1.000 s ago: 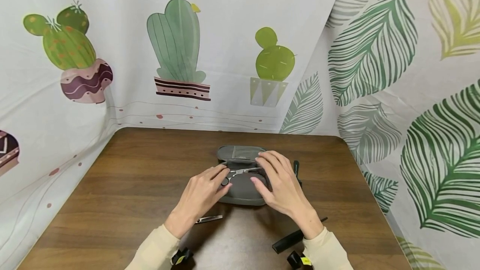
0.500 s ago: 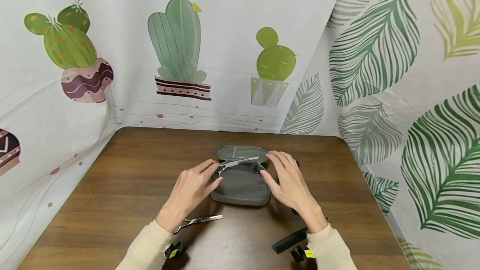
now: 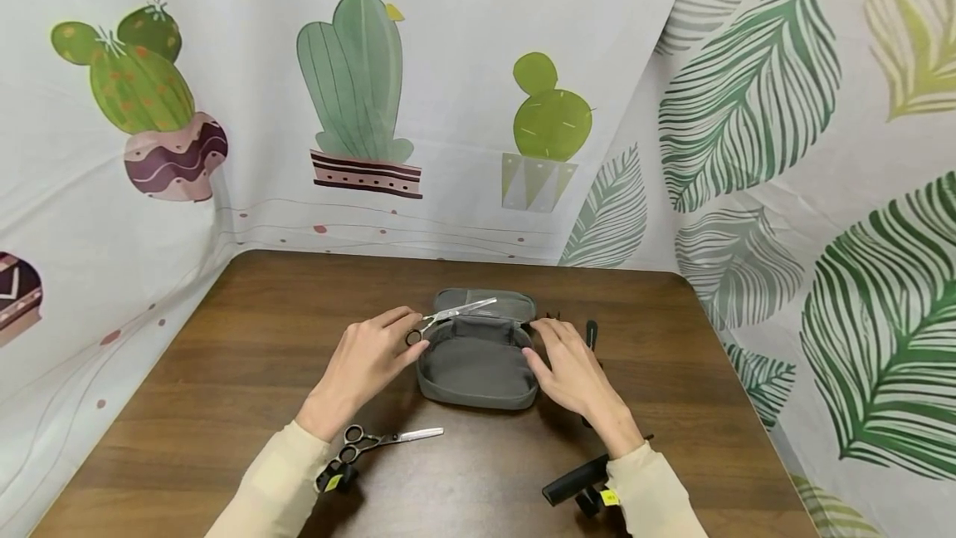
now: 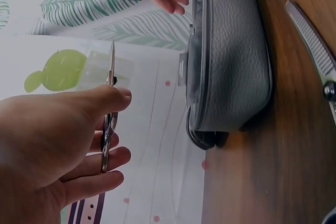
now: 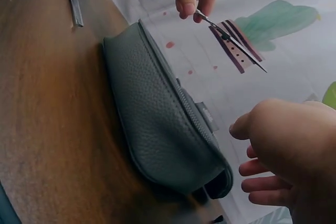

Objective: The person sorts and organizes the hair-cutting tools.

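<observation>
My left hand [image 3: 366,355] pinches a pair of scissors [image 3: 456,311] between thumb and fingers, up above the back left of a grey zippered case [image 3: 478,398]. In the left wrist view the scissors [image 4: 110,124] stand edge-on, blades pointing away from the palm. The case lies unzipped, its lid [image 3: 493,302] folded back and the inside showing bare grey lining. At the case's right side is my right hand [image 3: 578,376], with loosely bent fingers and nothing in them; the right wrist view shows this hand [image 5: 294,150] apart from the case wall [image 5: 157,114].
Thinning scissors [image 3: 392,439] with a toothed blade lie on the wooden table [image 3: 224,405] in front of the case. A black bar-shaped item [image 3: 575,480] rests near my right sleeve. Another slim black item [image 3: 592,332] lies right of the case. Printed curtains [image 3: 456,106] hang behind.
My left hand has lifted the scissors out of the case and moved left and back toward me, uncovering the thinning scissors. The right hand has shifted slightly right and down.
</observation>
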Demonstrator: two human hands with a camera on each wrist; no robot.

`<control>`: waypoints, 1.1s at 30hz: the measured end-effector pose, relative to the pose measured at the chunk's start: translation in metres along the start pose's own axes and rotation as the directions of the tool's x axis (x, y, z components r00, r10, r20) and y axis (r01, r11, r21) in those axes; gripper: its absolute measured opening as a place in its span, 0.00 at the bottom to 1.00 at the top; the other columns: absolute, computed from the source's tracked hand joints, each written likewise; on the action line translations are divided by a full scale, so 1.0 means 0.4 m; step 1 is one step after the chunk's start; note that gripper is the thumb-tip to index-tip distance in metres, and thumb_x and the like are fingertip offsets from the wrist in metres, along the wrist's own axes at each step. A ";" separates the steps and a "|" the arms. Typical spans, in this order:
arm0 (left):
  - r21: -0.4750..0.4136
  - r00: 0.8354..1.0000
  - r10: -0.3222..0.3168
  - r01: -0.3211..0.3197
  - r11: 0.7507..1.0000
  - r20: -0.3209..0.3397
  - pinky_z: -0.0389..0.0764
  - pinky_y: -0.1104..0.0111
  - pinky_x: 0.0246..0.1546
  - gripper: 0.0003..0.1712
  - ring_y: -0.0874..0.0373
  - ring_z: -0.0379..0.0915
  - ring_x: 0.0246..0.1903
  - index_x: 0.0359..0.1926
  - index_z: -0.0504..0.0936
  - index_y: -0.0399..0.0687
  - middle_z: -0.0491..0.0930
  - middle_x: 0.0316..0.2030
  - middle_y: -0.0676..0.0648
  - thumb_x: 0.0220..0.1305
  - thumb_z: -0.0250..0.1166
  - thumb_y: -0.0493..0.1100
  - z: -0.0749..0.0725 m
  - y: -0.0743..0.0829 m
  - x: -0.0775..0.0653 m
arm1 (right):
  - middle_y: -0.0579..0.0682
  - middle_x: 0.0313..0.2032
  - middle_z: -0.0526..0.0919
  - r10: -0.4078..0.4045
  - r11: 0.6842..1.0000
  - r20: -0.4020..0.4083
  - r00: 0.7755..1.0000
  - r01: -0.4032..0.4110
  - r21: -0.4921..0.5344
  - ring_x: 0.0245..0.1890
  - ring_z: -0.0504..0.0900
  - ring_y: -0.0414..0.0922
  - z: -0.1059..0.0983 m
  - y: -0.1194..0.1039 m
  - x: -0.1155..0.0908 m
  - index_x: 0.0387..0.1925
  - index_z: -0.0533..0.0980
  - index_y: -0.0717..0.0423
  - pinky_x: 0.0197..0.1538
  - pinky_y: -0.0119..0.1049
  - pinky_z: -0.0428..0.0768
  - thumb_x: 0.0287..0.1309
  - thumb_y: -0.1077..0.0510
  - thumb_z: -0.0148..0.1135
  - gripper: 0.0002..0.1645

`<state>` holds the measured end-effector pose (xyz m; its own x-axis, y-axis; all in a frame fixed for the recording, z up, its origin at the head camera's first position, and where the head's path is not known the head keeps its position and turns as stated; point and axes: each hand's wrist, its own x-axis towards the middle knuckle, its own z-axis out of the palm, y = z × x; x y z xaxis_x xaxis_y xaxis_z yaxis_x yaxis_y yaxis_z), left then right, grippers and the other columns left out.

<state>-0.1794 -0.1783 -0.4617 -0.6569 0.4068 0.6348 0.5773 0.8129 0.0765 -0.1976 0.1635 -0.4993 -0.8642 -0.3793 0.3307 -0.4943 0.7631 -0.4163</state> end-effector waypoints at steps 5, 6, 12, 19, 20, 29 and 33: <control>-0.003 1.000 -0.013 0.013 1.000 0.020 0.90 0.57 0.29 0.19 0.54 0.91 0.30 0.49 0.92 0.42 0.94 0.45 0.46 0.61 0.87 0.44 0.006 -0.018 -0.005 | 0.66 0.72 0.83 0.043 0.998 0.054 0.998 -0.045 0.036 0.75 0.81 0.64 0.013 0.007 -0.002 0.74 0.78 0.66 0.76 0.63 0.81 0.82 0.51 0.65 0.30; -0.007 1.000 -0.016 0.016 1.000 0.026 0.90 0.57 0.28 0.18 0.55 0.91 0.29 0.48 0.92 0.42 0.95 0.44 0.46 0.61 0.87 0.44 0.007 -0.021 -0.006 | 0.66 0.72 0.83 0.047 0.998 0.063 0.997 -0.050 0.042 0.75 0.81 0.64 0.015 0.007 -0.002 0.73 0.78 0.66 0.76 0.63 0.81 0.83 0.51 0.65 0.30; -0.059 0.996 -0.060 0.064 0.996 0.071 0.91 0.55 0.30 0.18 0.56 0.88 0.29 0.50 0.93 0.42 0.95 0.45 0.45 0.63 0.85 0.44 0.012 -0.048 -0.006 | 0.65 0.70 0.85 0.036 0.997 0.084 0.996 -0.041 0.062 0.73 0.83 0.63 0.024 0.012 -0.002 0.72 0.80 0.66 0.75 0.62 0.83 0.81 0.55 0.65 0.27; -0.116 0.990 -0.093 0.105 0.988 0.105 0.94 0.49 0.39 0.19 0.45 0.95 0.41 0.52 0.93 0.38 0.95 0.48 0.40 0.66 0.84 0.44 0.026 -0.088 -0.006 | 0.67 0.67 0.87 0.028 0.997 0.082 0.996 -0.034 0.073 0.70 0.86 0.64 0.028 0.016 -0.003 0.71 0.79 0.68 0.71 0.61 0.86 0.78 0.61 0.66 0.26; -0.118 0.989 -0.098 0.112 0.987 0.115 0.95 0.48 0.40 0.19 0.44 0.96 0.42 0.53 0.93 0.38 0.95 0.49 0.39 0.66 0.83 0.44 0.028 -0.093 -0.006 | 0.67 0.67 0.87 0.026 0.997 0.080 0.996 -0.032 0.076 0.69 0.87 0.64 0.028 0.016 -0.004 0.71 0.79 0.69 0.70 0.61 0.87 0.77 0.62 0.66 0.26; -0.133 0.970 -0.129 0.158 0.978 0.206 0.95 0.45 0.48 0.20 0.41 0.96 0.48 0.54 0.93 0.36 0.95 0.51 0.38 0.68 0.82 0.45 0.041 -0.148 0.005 | 0.67 0.66 0.88 0.020 0.996 0.080 0.997 -0.027 0.090 0.66 0.89 0.63 0.025 0.015 -0.001 0.70 0.80 0.68 0.65 0.57 0.90 0.75 0.64 0.69 0.26; -0.158 0.955 -0.135 0.181 0.971 0.264 0.94 0.44 0.51 0.20 0.41 0.95 0.50 0.54 0.93 0.36 0.95 0.51 0.39 0.69 0.82 0.46 0.046 -0.173 0.014 | 0.67 0.66 0.88 0.018 0.996 0.080 0.997 -0.025 0.091 0.66 0.89 0.63 0.027 0.018 -0.001 0.70 0.80 0.68 0.65 0.57 0.90 0.75 0.65 0.69 0.26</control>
<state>-0.2318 -0.2245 -0.4775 -0.8332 0.3891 0.3929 0.5184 0.7969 0.3102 -0.2018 0.1636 -0.5116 -0.8776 -0.4061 0.2548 -0.4790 0.7217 -0.4997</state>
